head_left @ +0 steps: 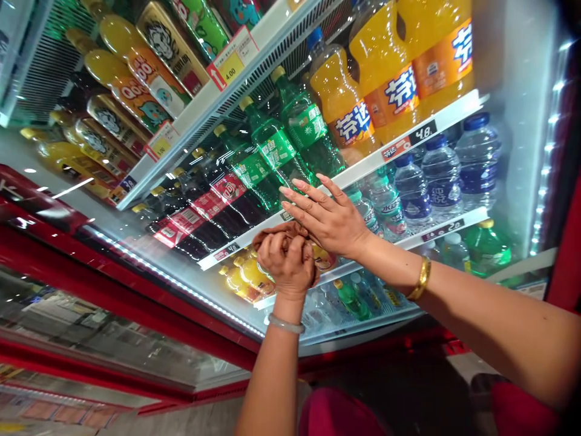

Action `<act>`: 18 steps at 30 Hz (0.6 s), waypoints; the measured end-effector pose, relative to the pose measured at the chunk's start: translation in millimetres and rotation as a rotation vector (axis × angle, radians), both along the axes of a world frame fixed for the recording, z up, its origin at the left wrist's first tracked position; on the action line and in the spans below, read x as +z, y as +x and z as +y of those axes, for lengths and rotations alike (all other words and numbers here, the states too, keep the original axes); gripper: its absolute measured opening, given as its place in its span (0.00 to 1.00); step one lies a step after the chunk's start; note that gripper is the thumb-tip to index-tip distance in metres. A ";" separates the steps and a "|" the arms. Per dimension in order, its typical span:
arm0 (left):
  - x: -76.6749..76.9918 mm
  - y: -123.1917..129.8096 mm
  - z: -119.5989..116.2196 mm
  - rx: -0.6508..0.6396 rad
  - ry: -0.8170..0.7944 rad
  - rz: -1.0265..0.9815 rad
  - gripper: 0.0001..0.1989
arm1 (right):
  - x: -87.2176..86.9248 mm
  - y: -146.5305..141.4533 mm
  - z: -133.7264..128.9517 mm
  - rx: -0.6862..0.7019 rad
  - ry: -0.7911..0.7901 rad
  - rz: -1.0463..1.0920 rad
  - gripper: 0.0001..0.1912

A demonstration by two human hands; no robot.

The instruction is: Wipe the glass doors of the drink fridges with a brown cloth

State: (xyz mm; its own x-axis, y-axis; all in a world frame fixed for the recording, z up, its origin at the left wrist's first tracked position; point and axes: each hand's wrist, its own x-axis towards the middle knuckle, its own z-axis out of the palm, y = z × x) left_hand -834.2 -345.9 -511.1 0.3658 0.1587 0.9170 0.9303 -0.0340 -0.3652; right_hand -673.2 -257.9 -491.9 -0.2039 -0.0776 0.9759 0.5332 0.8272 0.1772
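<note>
My left hand, with a pale bangle at the wrist, is closed round a crumpled brown cloth. Fingers stretched out and palm down, my right hand is just beside it, wearing a gold bracelet. Its fingertips reach over the price rail of a drinks shelf; whether they touch it I cannot tell. Behind the fingertips stand green soda bottles and dark cola bottles. Part of the cloth is hidden by the left hand's fingers.
Orange soda bottles fill the shelf's right part. Below are water bottles and small yellow drinks. Juice bottles stand on the shelf above. A red door frame borders the cooler, and a light strip runs down its right side.
</note>
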 end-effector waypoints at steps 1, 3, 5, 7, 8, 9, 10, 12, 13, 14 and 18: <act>12.3 -2.5 2.0 0.006 0.025 -0.042 0.10 | 0.1 -0.3 0.0 -0.017 0.009 0.000 0.35; 39.3 -2.8 7.6 0.030 0.137 -0.230 0.11 | 0.6 -0.7 -0.1 -0.052 0.039 0.001 0.31; 55.0 6.6 14.3 0.042 0.236 -0.371 0.13 | 1.2 -0.9 -0.1 -0.074 0.068 0.006 0.28; 50.0 21.6 19.7 0.024 0.246 -0.344 0.13 | 1.2 -0.5 0.1 -0.074 0.080 0.021 0.25; 40.6 28.4 21.0 0.010 0.226 -0.284 0.12 | 0.8 -0.1 0.4 -0.069 0.084 0.026 0.24; 28.8 33.1 21.2 -0.002 0.202 -0.222 0.11 | -0.1 0.5 0.8 -0.061 0.085 0.025 0.24; 16.6 35.1 20.3 -0.005 0.187 -0.177 0.10 | -1.2 1.2 1.2 -0.052 0.085 0.015 0.24; -0.8 30.7 16.2 -0.006 0.150 -0.074 0.08 | -3.7 2.5 1.8 -0.028 0.079 -0.023 0.25; -3.2 25.6 13.8 -0.011 0.121 -0.011 0.07 | -4.6 3.0 2.0 -0.010 0.068 -0.042 0.26; -0.6 19.9 11.9 -0.016 0.088 0.045 0.06 | -5.0 3.5 2.0 0.012 0.054 -0.058 0.26; 41.7 10.9 12.8 -0.005 0.037 0.037 0.08 | 0.6 12.2 3.1 0.075 0.009 -0.078 0.28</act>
